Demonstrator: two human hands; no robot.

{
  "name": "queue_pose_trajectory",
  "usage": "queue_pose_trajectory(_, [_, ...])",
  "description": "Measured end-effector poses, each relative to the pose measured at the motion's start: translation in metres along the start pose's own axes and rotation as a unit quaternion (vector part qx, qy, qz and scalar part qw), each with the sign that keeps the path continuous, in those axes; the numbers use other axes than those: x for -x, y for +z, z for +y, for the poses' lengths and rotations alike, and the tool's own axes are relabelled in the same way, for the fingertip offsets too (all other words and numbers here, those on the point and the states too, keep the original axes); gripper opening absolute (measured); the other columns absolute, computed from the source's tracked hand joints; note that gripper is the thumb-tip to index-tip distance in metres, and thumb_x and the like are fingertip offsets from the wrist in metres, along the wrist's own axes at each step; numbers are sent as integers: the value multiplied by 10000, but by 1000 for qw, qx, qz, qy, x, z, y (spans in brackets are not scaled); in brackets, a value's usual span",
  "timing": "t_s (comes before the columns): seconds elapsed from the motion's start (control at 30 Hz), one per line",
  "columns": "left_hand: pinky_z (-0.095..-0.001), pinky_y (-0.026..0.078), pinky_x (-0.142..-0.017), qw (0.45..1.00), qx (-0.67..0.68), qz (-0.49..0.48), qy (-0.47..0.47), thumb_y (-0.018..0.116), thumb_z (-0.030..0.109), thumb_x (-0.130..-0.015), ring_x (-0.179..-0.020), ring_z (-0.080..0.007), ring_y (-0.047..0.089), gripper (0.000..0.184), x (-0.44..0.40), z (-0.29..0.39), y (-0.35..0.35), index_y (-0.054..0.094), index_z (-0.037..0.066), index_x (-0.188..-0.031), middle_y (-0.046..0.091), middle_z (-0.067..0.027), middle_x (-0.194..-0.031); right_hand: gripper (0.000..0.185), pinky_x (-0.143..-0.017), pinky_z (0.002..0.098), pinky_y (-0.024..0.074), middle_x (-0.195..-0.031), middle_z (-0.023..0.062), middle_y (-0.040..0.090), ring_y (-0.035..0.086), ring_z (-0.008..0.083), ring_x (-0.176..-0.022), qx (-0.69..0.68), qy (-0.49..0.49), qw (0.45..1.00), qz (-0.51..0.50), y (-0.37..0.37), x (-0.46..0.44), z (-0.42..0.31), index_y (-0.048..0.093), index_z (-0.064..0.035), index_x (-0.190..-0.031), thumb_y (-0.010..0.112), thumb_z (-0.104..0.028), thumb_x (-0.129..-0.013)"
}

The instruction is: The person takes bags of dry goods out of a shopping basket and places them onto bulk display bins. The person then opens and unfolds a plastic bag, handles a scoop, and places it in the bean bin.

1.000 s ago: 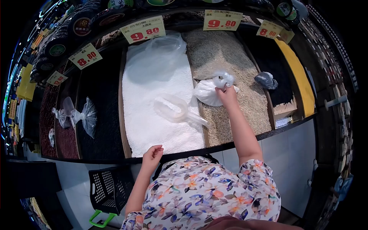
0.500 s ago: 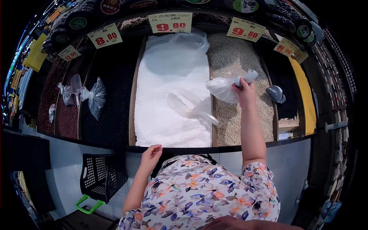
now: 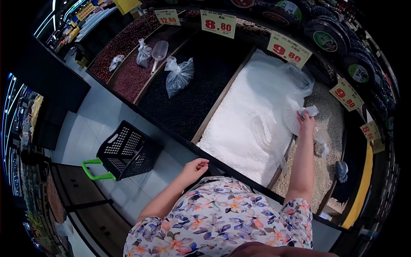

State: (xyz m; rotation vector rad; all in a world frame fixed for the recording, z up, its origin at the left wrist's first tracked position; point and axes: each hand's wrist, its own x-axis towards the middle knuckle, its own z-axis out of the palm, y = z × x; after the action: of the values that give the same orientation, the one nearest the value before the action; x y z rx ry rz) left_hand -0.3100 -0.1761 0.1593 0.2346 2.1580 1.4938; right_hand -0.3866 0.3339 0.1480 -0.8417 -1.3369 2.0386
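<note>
My right hand (image 3: 305, 122) grips the twisted neck of a clear plastic bag (image 3: 293, 116) with pale contents, above the border between the white-grain bin (image 3: 233, 126) and the beige-grain bin (image 3: 295, 171). A translucent scoop (image 3: 269, 136) lies on the white grains, its handle toward the front edge. Another knotted bag (image 3: 321, 142) rests on the beige grains, just beyond my right wrist. My left hand (image 3: 197, 168) hangs by the bins' front edge with fingers curled in; nothing shows in it.
A black basket (image 3: 132, 152) with a green handle (image 3: 95, 169) stands on the floor at left. Knotted bags (image 3: 180, 77) and a clear scoop (image 3: 160, 51) lie on the dark-grain and red-grain bins. Price signs (image 3: 218, 24) line the back; a small dark bag (image 3: 341, 171) sits at right.
The view has turned left, bringing more of the left bins and floor into sight. My right hand has carried its bag over the white-grain side, exposing another bag on the beige grains.
</note>
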Motion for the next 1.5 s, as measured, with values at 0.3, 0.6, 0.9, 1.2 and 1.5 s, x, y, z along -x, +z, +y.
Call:
queue_pose_trajectory(0.3, [-254, 491, -720, 1000, 0, -11, -23, 623, 119, -822, -777, -116, 601, 292, 0, -16, -37, 590, -10, -1081, 646, -94, -928, 303, -664, 253, 475, -1041, 67, 581, 609, 188, -888, 66, 32, 996, -60, -6, 16, 26, 500, -46, -1149, 579, -183, -889])
queue_pose_trajectory(0.6, [-303, 509, -713, 996, -81, -10, 27, 622, 175, -803, -761, -194, 630, 317, -15, -38, -144, 599, 29, -1084, 641, -130, -941, 380, -724, 257, 459, -1192, 74, 553, 591, 165, -972, 245, -84, 965, 39, 44, 152, 31, 485, -74, -1252, 559, -186, -896])
queue_pose_trajectory(0.9, [-403, 463, -830, 925, -354, 97, -95, 626, 228, -760, -945, -333, 577, 339, 46, -158, -306, 608, 82, -1066, 604, -157, -1008, 249, -676, 208, 432, -1043, 43, 613, 568, 94, -813, 422, -161, 884, -122, 223, 246, 106, 594, -40, -1109, 578, -86, -865])
queue_pose_trajectory(1.2, [-576, 239, -1028, 616, -576, 261, -470, 496, 131, -843, -1336, -321, 263, 407, 237, -281, -528, 494, 170, -1249, 324, -93, -1432, 210, -682, 226, 469, -994, 51, 596, 565, 109, -793, 461, -250, 796, -302, 355, 278, 129, 596, -29, -1065, 578, -35, -857])
queue_pose_trajectory(1.5, [-569, 130, -1075, 600, -627, 187, -461, 435, 193, -898, -1392, -303, 106, 357, 268, -334, -565, 494, 244, -1246, 144, -44, -1514, 204, -682, 242, 493, -943, 74, 591, 572, 133, -774, 490, -231, 760, -359, 396, 305, 131, 598, -21, -1038, 577, 5, -837])
